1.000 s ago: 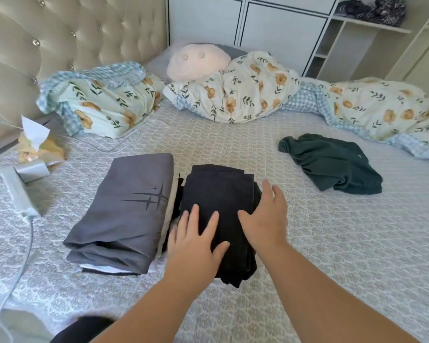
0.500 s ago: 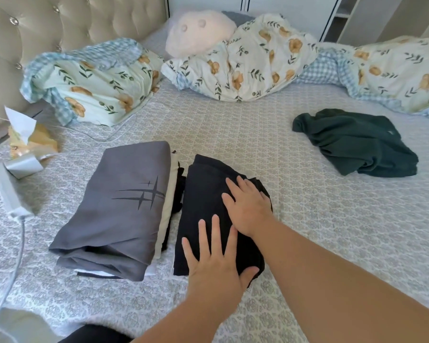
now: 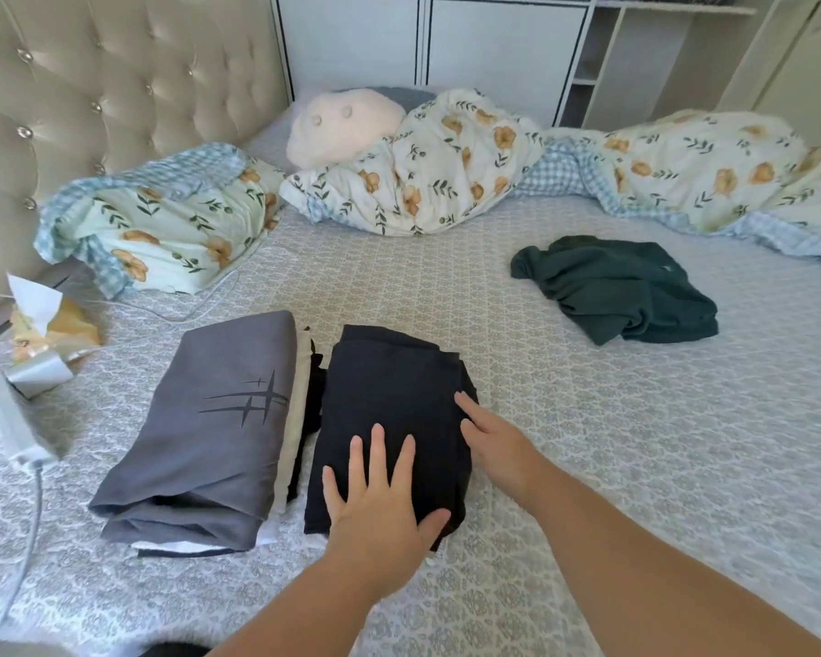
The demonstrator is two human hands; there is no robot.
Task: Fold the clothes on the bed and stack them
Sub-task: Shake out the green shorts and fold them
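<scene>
A folded black garment [image 3: 389, 400] lies on the bed [image 3: 588, 467] in front of me. My left hand [image 3: 380, 505] presses flat on its near end with fingers spread. My right hand [image 3: 494, 443] rests with straight fingers along its right edge. Touching its left side is a stack of folded clothes with a grey garment [image 3: 209, 433] bearing a dark star mark on top. A crumpled dark green garment [image 3: 622, 291] lies unfolded further back on the right.
Floral bedding [image 3: 427, 173] and a pale plush pillow [image 3: 342, 125] are bunched along the head of the bed. A tissue pack [image 3: 43, 324] and a white power strip [image 3: 15, 424] with its cord lie at the left edge. Cupboards stand behind.
My right hand slid from the top of the black garment to its right edge. My left hand stayed pressing the near end. The view tilted up a little.
</scene>
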